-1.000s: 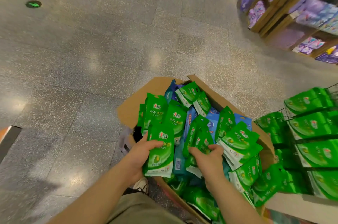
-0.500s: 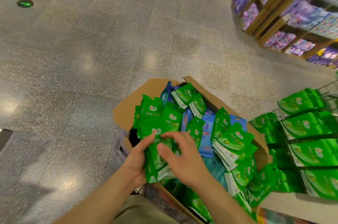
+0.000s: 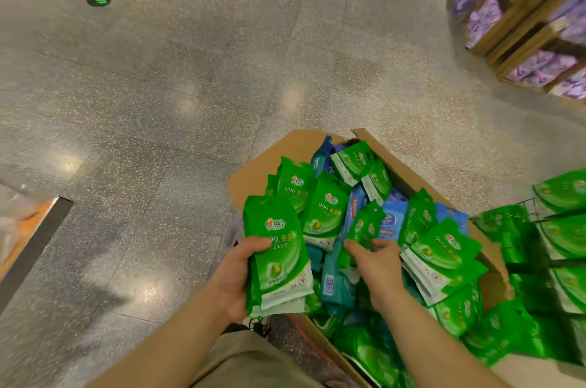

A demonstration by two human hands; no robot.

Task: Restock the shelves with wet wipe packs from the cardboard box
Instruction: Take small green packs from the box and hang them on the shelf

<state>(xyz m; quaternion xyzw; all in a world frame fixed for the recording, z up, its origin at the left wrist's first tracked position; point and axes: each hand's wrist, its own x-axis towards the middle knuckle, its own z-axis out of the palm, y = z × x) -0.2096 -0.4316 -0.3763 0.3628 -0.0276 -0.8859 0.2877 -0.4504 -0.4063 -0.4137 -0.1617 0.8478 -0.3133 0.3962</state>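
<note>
- Wet wipe packs (image 3: 279, 257), a green stack, gripped in left hand (image 3: 234, 276) just over near-left edge of cardboard box (image 3: 253, 172), thumb across the front.
- Right hand (image 3: 377, 264) down among loose packs inside the box, fingers curled onto a small green pack (image 3: 364, 229).
- More green packs and blue packs (image 3: 390, 219) heaped in the box.
- Wire shelf rack (image 3: 539, 207) at right, filled with green packs.
- Wooden shelves (image 3: 520, 10) of purple packages across speckled floor (image 3: 158, 102).
</note>
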